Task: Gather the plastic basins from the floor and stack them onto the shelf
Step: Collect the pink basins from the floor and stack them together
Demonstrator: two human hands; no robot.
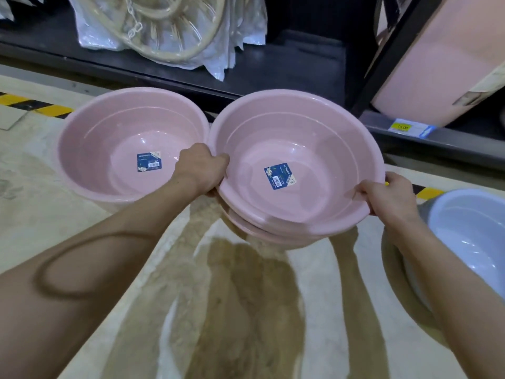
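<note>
I hold a nested stack of pink plastic basins above the floor, tilted a little toward me, with a blue label inside the top one. My left hand grips the stack's left rim. My right hand grips its right rim. A second pink basin with the same blue label rests on the floor to the left, its rim touching the held stack. The dark shelf runs along the back, low to the floor.
A light blue basin sits on the floor at the right edge. Bagged cream plastic goods lie on the shelf at the back. A large pink tub stands on the shelf at the right, above a yellow price tag. Yellow-black tape marks the floor.
</note>
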